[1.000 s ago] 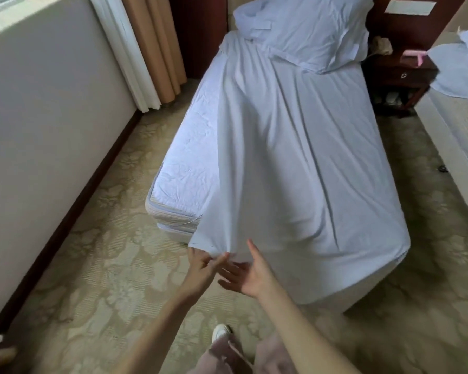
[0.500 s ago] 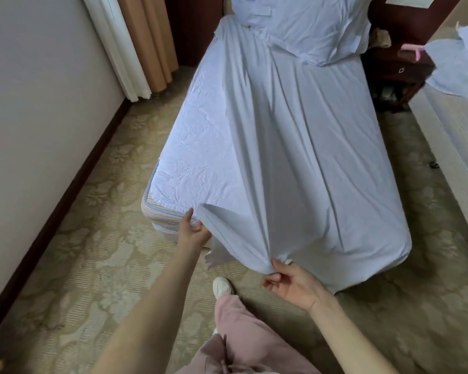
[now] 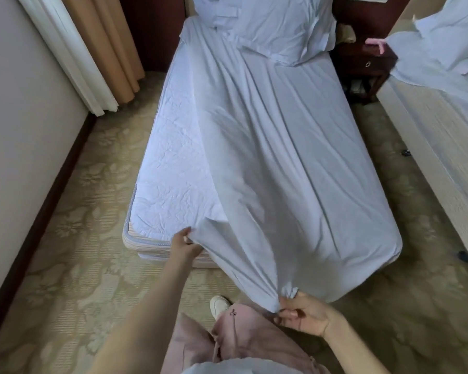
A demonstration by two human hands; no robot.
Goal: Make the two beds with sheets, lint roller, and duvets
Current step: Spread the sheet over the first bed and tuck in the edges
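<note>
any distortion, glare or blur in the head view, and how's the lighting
Head view: wide-angle bending bows the wall's skirting board and the second bed outward; soft, even light, no glare; gentle shadows in the sheet folds; the left forearm at the bottom edge looks slightly soft.

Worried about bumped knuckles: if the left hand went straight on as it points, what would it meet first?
Likely the foot edge of the mattress, just ahead of the left hand, which holds the sheet there; depth is unclear, so it might pass above.

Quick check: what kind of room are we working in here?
Likely a twin hotel room: one bed, a second bed beside it, a nightstand between, patterned carpet.
</note>
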